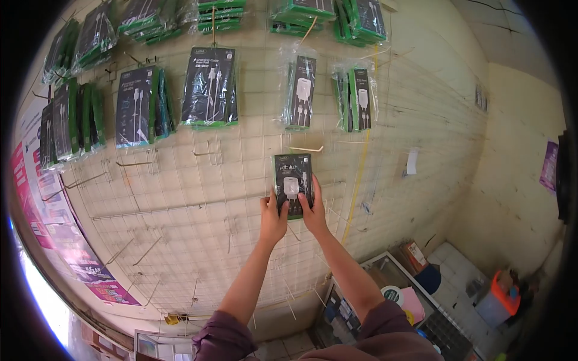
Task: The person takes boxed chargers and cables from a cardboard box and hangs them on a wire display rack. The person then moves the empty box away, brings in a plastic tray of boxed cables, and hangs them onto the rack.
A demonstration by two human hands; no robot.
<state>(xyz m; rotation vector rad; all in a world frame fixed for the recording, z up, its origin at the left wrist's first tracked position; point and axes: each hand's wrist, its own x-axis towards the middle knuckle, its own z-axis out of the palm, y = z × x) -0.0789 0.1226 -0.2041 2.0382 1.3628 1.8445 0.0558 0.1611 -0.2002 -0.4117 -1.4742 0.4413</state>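
Note:
Between both hands is a black and green charger package (293, 171), upright, with a white plug and cable pictured on its front. My left hand (274, 219) grips its lower left side, thumb on the front. On the lower right side, my right hand (313, 210) is closed around the edge, thumb also on the front. Just above the package's top edge sticks out a bare hook (307, 148) of the wall grid. Higher up hang a charger pack (303, 90) and a second charger pack (362, 99), both in clear plastic.
Charging cable packs (209, 87) hang in rows at the upper left. Several hooks (133, 162) jut from the wire grid (198, 240). A glass display case (385, 265) stands at the lower right, near an orange-rimmed bin (500, 304). Pink posters (72, 240) line the left.

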